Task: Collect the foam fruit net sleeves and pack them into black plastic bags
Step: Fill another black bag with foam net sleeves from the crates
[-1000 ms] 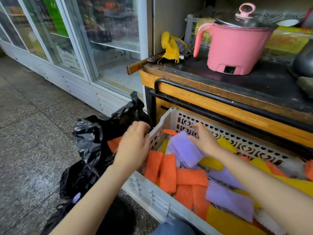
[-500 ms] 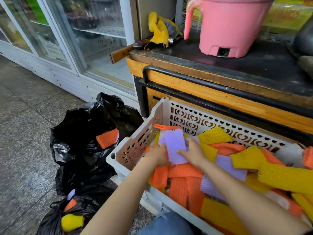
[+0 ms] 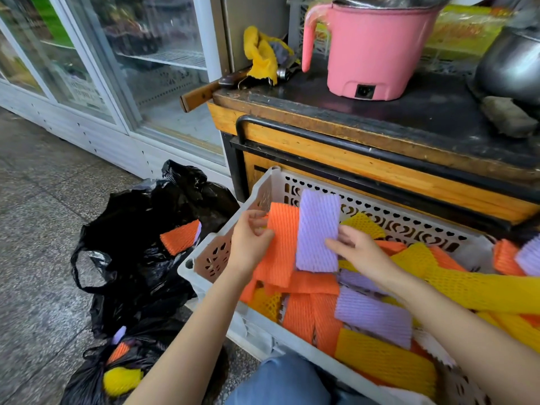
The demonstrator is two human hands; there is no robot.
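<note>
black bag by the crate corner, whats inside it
An orange foam sleeve sticks out of the black bag, a purple edge beside it. Anything deeper is hidden by the plastic folds.

Take the crate [image 3: 409, 229] as your landmark. Loose sleeves [image 3: 374, 317] lie heaped in it. Behind it stands the counter [image 3: 380, 153], with the pot [image 3: 368, 54] on top. To its left sit the far bag [image 3: 140, 258] and, closer to you, the near bag [image 3: 87, 375]. Over its left end your left hand [image 3: 248, 241] pinches the left sleeve [image 3: 280, 244], and your right hand [image 3: 356, 249] holds the right sleeve [image 3: 317, 229].

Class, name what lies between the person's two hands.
In the head view: an orange foam net sleeve and a purple foam net sleeve, side by side.
</note>
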